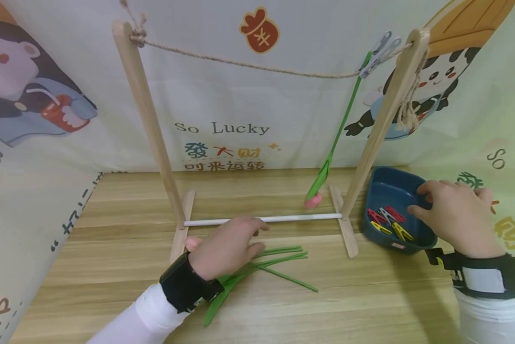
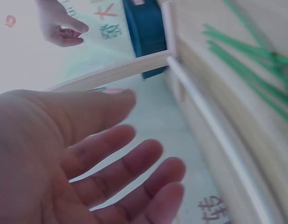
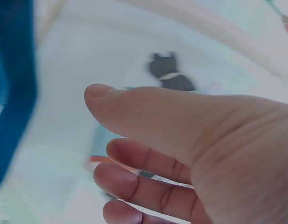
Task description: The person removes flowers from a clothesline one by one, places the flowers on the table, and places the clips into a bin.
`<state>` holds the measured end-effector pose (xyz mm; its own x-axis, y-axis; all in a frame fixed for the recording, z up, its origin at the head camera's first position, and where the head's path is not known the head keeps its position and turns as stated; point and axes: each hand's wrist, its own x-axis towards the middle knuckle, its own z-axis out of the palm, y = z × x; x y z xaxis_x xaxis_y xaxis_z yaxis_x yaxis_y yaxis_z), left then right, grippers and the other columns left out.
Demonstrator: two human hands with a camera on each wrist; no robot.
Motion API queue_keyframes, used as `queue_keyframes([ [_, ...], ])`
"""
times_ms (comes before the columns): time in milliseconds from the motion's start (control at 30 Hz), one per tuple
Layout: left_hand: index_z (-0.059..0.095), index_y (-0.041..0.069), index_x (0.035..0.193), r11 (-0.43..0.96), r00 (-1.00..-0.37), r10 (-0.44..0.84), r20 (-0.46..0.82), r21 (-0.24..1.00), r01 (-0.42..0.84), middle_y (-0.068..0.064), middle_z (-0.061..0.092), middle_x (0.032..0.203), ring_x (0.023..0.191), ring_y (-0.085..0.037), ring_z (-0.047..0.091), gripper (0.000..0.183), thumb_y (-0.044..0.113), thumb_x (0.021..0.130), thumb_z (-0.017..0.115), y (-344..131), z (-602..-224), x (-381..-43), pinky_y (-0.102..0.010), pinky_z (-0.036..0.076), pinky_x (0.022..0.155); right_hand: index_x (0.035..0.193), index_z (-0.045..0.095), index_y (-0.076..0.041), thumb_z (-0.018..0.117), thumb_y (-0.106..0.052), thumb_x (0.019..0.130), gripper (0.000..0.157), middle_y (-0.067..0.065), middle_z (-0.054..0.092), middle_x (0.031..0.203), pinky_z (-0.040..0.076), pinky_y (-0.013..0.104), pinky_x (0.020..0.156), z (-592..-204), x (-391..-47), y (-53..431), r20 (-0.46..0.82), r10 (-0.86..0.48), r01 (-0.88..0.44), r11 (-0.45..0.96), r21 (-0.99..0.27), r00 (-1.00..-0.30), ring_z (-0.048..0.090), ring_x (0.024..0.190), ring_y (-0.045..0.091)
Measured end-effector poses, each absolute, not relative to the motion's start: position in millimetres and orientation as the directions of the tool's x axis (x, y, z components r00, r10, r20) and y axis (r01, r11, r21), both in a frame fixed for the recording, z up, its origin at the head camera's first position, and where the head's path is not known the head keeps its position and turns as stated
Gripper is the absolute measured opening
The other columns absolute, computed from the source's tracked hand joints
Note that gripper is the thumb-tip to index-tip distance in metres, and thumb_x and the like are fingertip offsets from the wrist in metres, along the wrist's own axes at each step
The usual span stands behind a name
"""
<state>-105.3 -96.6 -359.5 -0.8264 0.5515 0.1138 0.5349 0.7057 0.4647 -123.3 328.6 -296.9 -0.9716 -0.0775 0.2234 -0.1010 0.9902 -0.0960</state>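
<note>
Above a bunch of artificial tulips lying on the table, my left hand point(image 1: 228, 251) hovers with fingers loosely bent and nothing held. Their green stems point(image 1: 283, 262) fan out to the right, and a pink bloom point(image 1: 192, 243) peeks out behind the hand. The left wrist view shows that palm point(image 2: 45, 154) bare. My right hand point(image 1: 461, 217) is at the right side of a blue bin point(image 1: 388, 179), its thumb and fingers apart. Several red, yellow and grey clothespins point(image 1: 388, 222) lie in the bin. One pink tulip point(image 1: 342, 125) hangs upside down from a rope, pinched by a pale clothespin point(image 1: 375, 56).
The jute rope point(image 1: 249, 64) runs between two wooden posts point(image 1: 147, 114), which a white rod point(image 1: 300, 218) joins low down. The right post point(image 1: 384, 119) stands just left of the bin. A printed cloth point(image 1: 223, 95) forms the backdrop behind the wooden table point(image 1: 348, 296).
</note>
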Motion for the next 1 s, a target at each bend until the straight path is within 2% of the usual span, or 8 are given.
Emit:
queue_keyframes([
  [233,0.066,0.004,0.138,0.637,-0.812,0.493,0.312,0.507,0.581,-0.007,0.071,0.117,0.101,-0.021,0.068,0.044,0.018,0.098,0.079,-88.0,-333.0,-115.6,-0.037,0.059,0.083,0.120,0.065,0.007,0.087,-0.021,0.088,0.048,0.032,0.068,0.105,0.024,0.073,0.086,-241.8,-118.8,307.1,0.317,-0.070,-0.089,0.995,-0.048,-0.946,0.051,0.102,0.056],
  [400,0.059,0.004,0.147,0.535,-0.782,0.441,0.440,0.572,0.623,-0.008,0.067,0.119,0.106,-0.022,0.064,0.052,0.015,0.099,0.077,-74.9,-315.0,-126.5,-0.036,0.057,0.090,0.128,0.060,0.008,0.085,-0.022,0.090,0.055,0.035,0.063,0.115,0.025,0.078,0.100,-202.4,-114.8,289.5,0.396,-0.086,-0.097,0.995,-0.007,-0.914,0.046,0.113,0.059],
  [533,0.056,0.003,0.149,0.461,-0.748,0.406,0.524,0.590,0.663,-0.008,0.066,0.121,0.110,-0.021,0.063,0.053,0.016,0.100,0.076,-64.6,-300.3,-131.1,-0.034,0.055,0.093,0.138,0.055,0.009,0.087,-0.020,0.089,0.065,0.036,0.059,0.120,0.027,0.075,0.103,-177.4,-115.4,276.3,0.502,-0.143,-0.160,0.987,0.009,-0.853,0.043,0.119,0.058],
  [700,0.054,0.004,0.151,0.410,-0.748,0.378,0.546,0.625,0.664,-0.007,0.065,0.126,0.115,-0.018,0.062,0.056,0.017,0.101,0.076,-51.7,-286.0,-135.4,-0.031,0.055,0.093,0.147,0.049,0.011,0.090,-0.013,0.082,0.080,0.038,0.055,0.126,0.032,0.069,0.105,-152.5,-119.7,264.9,0.641,-0.253,-0.279,0.958,0.064,-0.725,0.042,0.124,0.057],
  [800,0.054,0.005,0.151,0.377,-0.752,0.365,0.549,0.652,0.658,-0.006,0.064,0.128,0.115,-0.018,0.061,0.056,0.017,0.101,0.076,-43.6,-279.6,-138.6,-0.030,0.054,0.095,0.149,0.047,0.010,0.089,-0.015,0.082,0.083,0.039,0.053,0.132,0.031,0.066,0.109,-137.5,-124.0,260.2,0.681,-0.333,-0.359,0.927,0.109,-0.653,0.040,0.127,0.056],
  [900,0.053,0.006,0.152,0.341,-0.752,0.354,0.556,0.673,0.657,-0.007,0.063,0.130,0.116,-0.019,0.061,0.056,0.017,0.101,0.075,-34.8,-273.6,-142.7,-0.031,0.054,0.096,0.152,0.047,0.005,0.087,-0.018,0.085,0.081,0.036,0.052,0.138,0.028,0.067,0.112,-121.6,-130.5,253.5,0.680,-0.375,-0.409,0.905,0.119,-0.631,0.039,0.131,0.056],
  [1000,0.051,0.006,0.154,0.302,-0.750,0.340,0.567,0.690,0.658,-0.008,0.063,0.133,0.117,-0.018,0.061,0.058,0.017,0.102,0.074,-25.0,-267.5,-148.9,-0.030,0.053,0.098,0.155,0.046,0.001,0.084,-0.020,0.090,0.078,0.033,0.052,0.146,0.020,0.068,0.118,-105.9,-139.0,246.4,0.641,-0.399,-0.424,0.897,0.124,-0.656,0.036,0.142,0.051],
])
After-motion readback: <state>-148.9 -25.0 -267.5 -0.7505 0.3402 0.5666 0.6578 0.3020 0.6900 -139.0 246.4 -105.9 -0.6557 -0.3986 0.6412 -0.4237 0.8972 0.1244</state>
